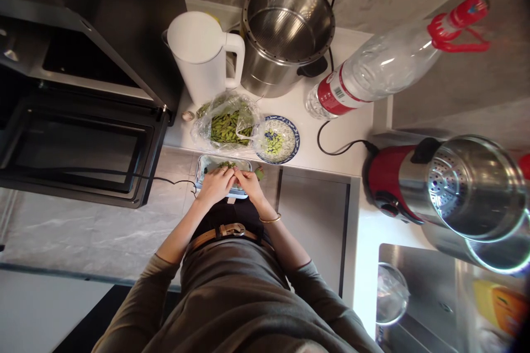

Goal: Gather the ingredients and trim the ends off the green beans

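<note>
My left hand [218,183] and my right hand [248,182] meet fingertip to fingertip over a small pale-rimmed bin [199,166]. Both are closed in a pinch around an edamame pod, mostly hidden by the fingers. More green husks seem to lie in the bin, partly covered by my hands. On the counter just beyond sits a clear plastic bag [202,128] full of edamame pods [227,127]. To its right, a blue-rimmed plate [293,140] holds shelled green beans [273,143].
Behind the bag stand a white pitcher [194,49] and a steel pot [269,74]. A large water bottle [372,66] is at right, near a red-based appliance [393,176] and a sink [430,298]. An open oven door [83,149] juts out at left; a black cord [165,178] hangs nearby.
</note>
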Demonstrator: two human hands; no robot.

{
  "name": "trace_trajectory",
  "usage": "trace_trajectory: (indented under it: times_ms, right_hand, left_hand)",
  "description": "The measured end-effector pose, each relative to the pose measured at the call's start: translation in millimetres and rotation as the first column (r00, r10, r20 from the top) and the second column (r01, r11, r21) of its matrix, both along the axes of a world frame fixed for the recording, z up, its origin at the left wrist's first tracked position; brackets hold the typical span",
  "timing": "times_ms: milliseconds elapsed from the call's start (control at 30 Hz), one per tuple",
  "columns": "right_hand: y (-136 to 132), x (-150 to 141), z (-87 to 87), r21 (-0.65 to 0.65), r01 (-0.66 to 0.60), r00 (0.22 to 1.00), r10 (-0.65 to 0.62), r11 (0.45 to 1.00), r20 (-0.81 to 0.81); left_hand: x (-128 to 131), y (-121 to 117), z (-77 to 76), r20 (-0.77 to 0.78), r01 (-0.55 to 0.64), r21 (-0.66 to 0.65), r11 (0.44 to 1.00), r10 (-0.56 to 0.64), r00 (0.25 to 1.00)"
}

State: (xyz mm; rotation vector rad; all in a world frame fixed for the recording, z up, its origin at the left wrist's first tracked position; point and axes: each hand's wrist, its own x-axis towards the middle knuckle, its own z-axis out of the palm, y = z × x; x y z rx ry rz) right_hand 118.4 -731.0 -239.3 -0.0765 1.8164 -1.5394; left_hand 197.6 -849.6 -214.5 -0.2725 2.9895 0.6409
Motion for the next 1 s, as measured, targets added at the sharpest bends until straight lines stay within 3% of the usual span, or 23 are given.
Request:
trace_trajectory:
  times_ms: [133, 233, 333, 400, 500, 567, 600, 633, 700, 767, 833, 900, 1000]
  right_hand:
    - [1.7, -3.3, 1.3, 0.011, -0.091, 0.996, 0.091, 0.996, 0.006]
    - [0.9, -3.5, 4.8, -0.093, -0.129, 0.989, 0.135, 0.987, 0.064]
    - [0.1, -3.0, 10.1, -0.167, -0.164, 0.980, 0.180, 0.972, 0.087]
    - [0.2, -2.9, 13.9, -0.207, -0.188, 0.974, 0.210, 0.960, 0.087]
    - [0.9, -2.8, 18.4, -0.309, -0.200, 0.963, 0.244, 0.930, 0.113]
    - [1.7, -3.3, 19.8, -0.377, -0.142, 0.955, 0.227, 0.915, 0.190]
    - [2.3, -3.9, 19.8, -0.397, -0.090, 0.950, 0.198, 0.914, 0.242]
    - [3.1, -4.8, 19.2, -0.405, -0.028, 0.943, 0.158, 0.914, 0.291]
    - [5.2, -7.4, 16.3, -0.395, 0.087, 0.931, 0.067, 0.915, 0.359]
    - [7.6, -10.3, 11.3, -0.364, 0.168, 0.921, -0.015, 0.916, 0.389]
    - [9.4, -12.6, 5.2, -0.319, 0.224, 0.908, -0.078, 0.921, 0.411]
    - [10.1, -13.4, -0.6, -0.271, 0.260, 0.893, -0.125, 0.927, 0.431]
    - [9.8, -11.8, -5.5, -0.232, 0.276, 0.880, -0.148, 0.933, 0.451]
  left_hand:
    - [3.4, -1.4, -7.9, -0.026, 0.046, 0.220, 0.974, -0.041, 0.999]
    - [5.7, -3.2, -12.1, -0.086, 0.021, 0.504, 0.864, 0.026, 0.996]
    - [4.0, -0.2, -14.4, -0.087, -0.061, 0.739, 0.671, 0.184, 0.979]
    - [0.5, 4.1, -15.9, -0.035, -0.122, 0.854, 0.505, 0.291, 0.956]
    - [-4.9, 10.2, -18.3, 0.084, -0.201, 0.950, 0.238, 0.428, 0.900]
    - [-6.0, 11.0, -19.2, 0.133, -0.234, 0.962, 0.140, 0.507, 0.851]
    - [-5.3, 10.0, -19.5, 0.133, -0.248, 0.957, 0.148, 0.534, 0.835]
    - [-3.8, 8.1, -19.9, 0.116, -0.265, 0.942, 0.204, 0.543, 0.832]
    - [1.4, 2.5, -21.6, 0.067, -0.305, 0.847, 0.435, 0.482, 0.874]
    - [7.5, -3.4, -25.9, 0.063, -0.322, 0.634, 0.703, 0.368, 0.928]
    - [12.0, -7.5, -32.6, 0.078, -0.309, 0.392, 0.866, 0.303, 0.950]
    - [13.8, -8.7, -39.3, 0.044, -0.288, 0.230, 0.930, 0.286, 0.957]
    - [12.4, -5.4, -41.8, -0.100, -0.256, 0.162, 0.953, 0.274, 0.956]
